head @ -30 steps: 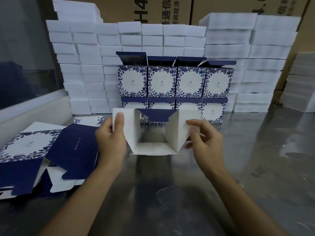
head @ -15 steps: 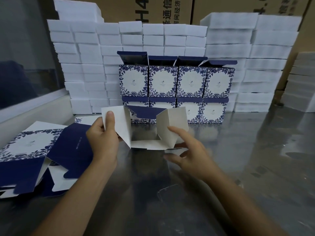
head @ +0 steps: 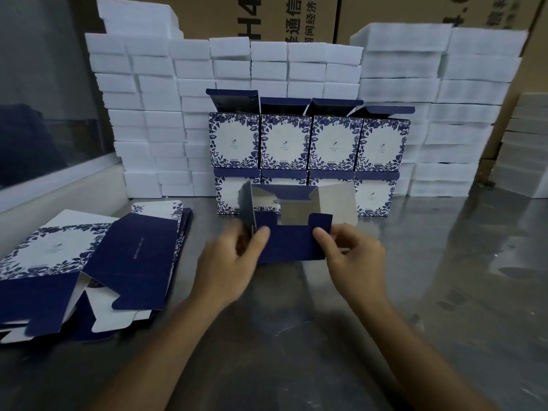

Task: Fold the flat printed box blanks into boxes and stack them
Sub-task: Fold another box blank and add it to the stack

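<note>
Your two bare hands work a half-formed navy-and-white printed cardboard box just above the scuffed steel tabletop, at centre frame. Your left hand grips the box's left edge, its thumb pressed on the navy near flap and its fingers curled behind the white left panel. Your right hand pinches the right end of that same navy flap between thumb and curled fingers. The flap stands raised toward you, a notch cut in its top edge; behind it the box's grey-white inside shows, with a side flap splayed open toward 3 o'clock.

Directly behind the box, at 12 o'clock, stands a two-tier stack of finished blue floral boxes, four across, the top row's navy lids propped open. The box in your hands overlaps the lower row in view; whether it touches them cannot be told.

At 9 o'clock from your hands a loose pile of flat blue-and-white box blanks lies fanned on the tabletop, well apart from the box. A wall of white foam blocks rises behind the stack from 10 to 2 o'clock, with brown corrugated cartons printed in black characters above it.
</note>
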The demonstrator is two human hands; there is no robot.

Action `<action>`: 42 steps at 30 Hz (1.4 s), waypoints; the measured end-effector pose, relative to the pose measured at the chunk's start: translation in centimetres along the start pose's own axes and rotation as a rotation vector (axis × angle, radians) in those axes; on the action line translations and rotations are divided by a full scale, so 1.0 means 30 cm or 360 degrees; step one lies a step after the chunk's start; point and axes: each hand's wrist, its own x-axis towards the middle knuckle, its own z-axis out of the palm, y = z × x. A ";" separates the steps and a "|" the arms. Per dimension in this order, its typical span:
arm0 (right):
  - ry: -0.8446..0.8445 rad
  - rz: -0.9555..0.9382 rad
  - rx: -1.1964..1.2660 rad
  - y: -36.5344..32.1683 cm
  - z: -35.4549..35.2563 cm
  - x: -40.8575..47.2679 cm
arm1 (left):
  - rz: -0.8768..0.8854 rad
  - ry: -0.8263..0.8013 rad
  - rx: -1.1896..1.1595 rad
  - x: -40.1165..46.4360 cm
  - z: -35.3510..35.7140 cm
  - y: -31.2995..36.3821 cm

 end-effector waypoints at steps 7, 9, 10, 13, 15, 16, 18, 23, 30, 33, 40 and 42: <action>0.0131 0.0121 0.0009 0.008 0.003 -0.007 | 0.0218 -0.0084 0.0290 -0.015 0.034 -0.003; 0.0185 0.0230 0.0078 0.017 0.011 -0.012 | 0.0205 -0.0065 0.0173 -0.016 0.038 0.002; 0.0190 0.0283 0.0123 0.022 0.014 -0.013 | 0.0186 -0.0046 0.0115 -0.016 0.042 0.007; 0.0074 0.0425 0.0179 0.040 0.026 -0.011 | 0.0074 -0.0002 -0.0063 -0.016 0.056 0.021; -0.0017 0.0506 0.0237 0.045 0.035 -0.018 | 0.0015 0.0014 -0.0112 -0.018 0.063 0.028; -0.0084 0.0525 0.0269 0.040 0.040 -0.022 | -0.0015 0.0018 -0.0134 -0.020 0.067 0.031; -0.0259 0.0532 0.0351 0.023 0.051 -0.030 | -0.0095 0.0027 -0.0193 -0.026 0.075 0.036; -0.0562 0.0413 0.0457 -0.020 0.102 -0.076 | -0.0308 -0.0012 -0.0429 -0.031 0.094 0.048; -0.0599 0.0480 0.0467 -0.019 0.107 -0.082 | -0.0352 -0.0044 -0.0447 -0.037 0.093 0.058; -0.0616 0.0528 0.0450 -0.010 0.102 -0.081 | -0.0347 -0.0084 -0.0381 -0.043 0.094 0.063; -0.0404 0.0605 0.0473 -0.005 0.093 -0.067 | -0.0417 -0.0081 -0.0379 -0.036 0.077 0.065; -0.0297 0.0671 0.0485 0.005 0.083 -0.049 | -0.0405 -0.0114 -0.0383 -0.036 0.074 0.066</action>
